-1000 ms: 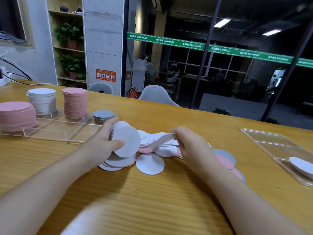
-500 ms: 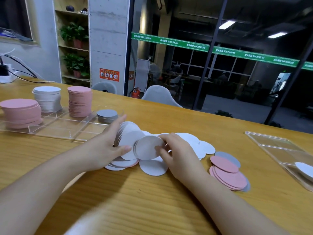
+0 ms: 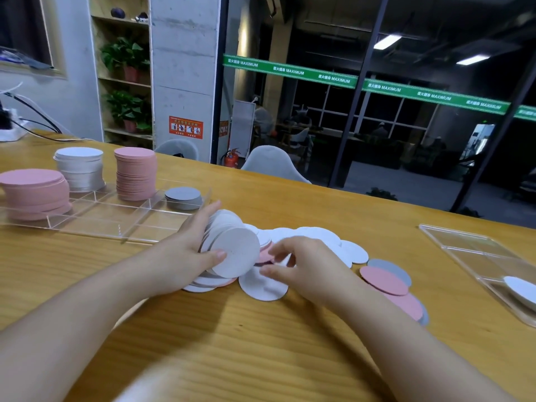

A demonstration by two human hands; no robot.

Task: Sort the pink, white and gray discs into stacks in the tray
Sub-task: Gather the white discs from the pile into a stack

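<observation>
Tray [image 3: 95, 224] left of frame, stacks started. Left hand [image 3: 185, 250] fingers curled round a white disc bundle [image 3: 235, 250] at centre. Right hand [image 3: 301, 268] fingers loose, empty, over the loose pile [image 3: 319, 239]. I'd square edges before lifting.

I see my left hand [image 3: 185, 253] gripping a tilted bundle of white discs [image 3: 232, 250] near the middle of the wooden surface [image 3: 261, 343], my right hand [image 3: 304, 265] curled over the loose discs [image 3: 319, 236] beside it, and the clear tray [image 3: 110, 221] of stacks at far left.
</observation>
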